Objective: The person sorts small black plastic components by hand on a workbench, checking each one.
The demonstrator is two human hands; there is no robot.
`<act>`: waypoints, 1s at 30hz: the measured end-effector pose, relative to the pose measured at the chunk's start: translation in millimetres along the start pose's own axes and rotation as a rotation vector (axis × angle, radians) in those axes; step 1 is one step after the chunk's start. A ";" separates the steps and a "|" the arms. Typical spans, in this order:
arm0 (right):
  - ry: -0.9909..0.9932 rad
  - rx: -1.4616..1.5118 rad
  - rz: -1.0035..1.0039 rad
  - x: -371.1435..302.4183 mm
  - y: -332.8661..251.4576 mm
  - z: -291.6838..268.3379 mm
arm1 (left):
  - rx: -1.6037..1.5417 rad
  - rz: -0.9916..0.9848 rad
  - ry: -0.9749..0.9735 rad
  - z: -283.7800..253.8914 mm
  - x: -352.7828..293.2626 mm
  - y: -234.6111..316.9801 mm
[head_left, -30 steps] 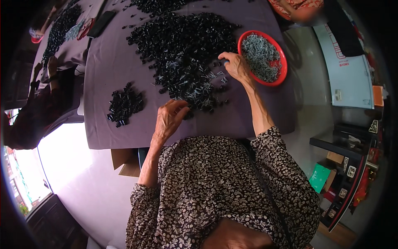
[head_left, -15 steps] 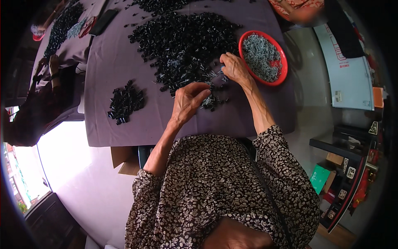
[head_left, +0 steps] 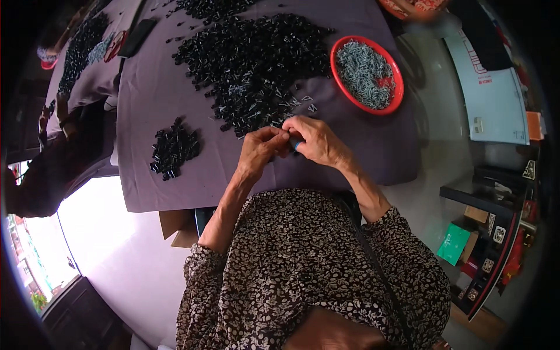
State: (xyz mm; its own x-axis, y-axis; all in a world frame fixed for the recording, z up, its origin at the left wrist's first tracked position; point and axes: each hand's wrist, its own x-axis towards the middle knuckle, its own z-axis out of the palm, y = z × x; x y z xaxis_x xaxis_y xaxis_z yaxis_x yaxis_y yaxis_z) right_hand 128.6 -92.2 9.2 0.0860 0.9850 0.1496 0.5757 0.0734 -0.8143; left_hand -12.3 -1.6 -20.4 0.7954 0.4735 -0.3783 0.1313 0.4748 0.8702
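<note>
My left hand [head_left: 258, 153] and my right hand [head_left: 319, 142] meet fingertip to fingertip over the near part of the table. Both are closed in a pinch, and whatever lies between the fingertips is too small and hidden to make out. A blue band shows on a finger of my right hand. Just beyond them spreads a large pile of small black parts [head_left: 256, 58]. Loose silvery screw-like pins [head_left: 300, 104] lie at its near right edge. A smaller heap of black parts [head_left: 175, 149] sits apart on the left.
A red oval bowl [head_left: 398, 87] of silvery pins stands on the right of the cloth-covered table [head_left: 157, 195]. At another table on the left, a person's hand [head_left: 69, 125] is near more black parts. A shelf unit [head_left: 484, 201] stands on the right.
My right hand has moved left and nearer from the edge of the pile, and its fingertips now meet those of my left hand. The view has shifted slightly.
</note>
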 end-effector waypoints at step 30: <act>0.324 -0.366 0.225 -7.9 73.0 -22.7 | -0.301 -0.084 -0.053 -8.6 -16.0 -12.1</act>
State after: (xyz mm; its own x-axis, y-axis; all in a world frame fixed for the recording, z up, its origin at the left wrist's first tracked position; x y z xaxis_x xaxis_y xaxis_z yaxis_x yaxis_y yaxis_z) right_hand 188.4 -98.1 -38.6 0.4529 0.8673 0.2064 0.7548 -0.2498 -0.6065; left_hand -31.6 -8.6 -27.6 0.8199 0.3882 -0.4209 0.0226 0.7126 0.7012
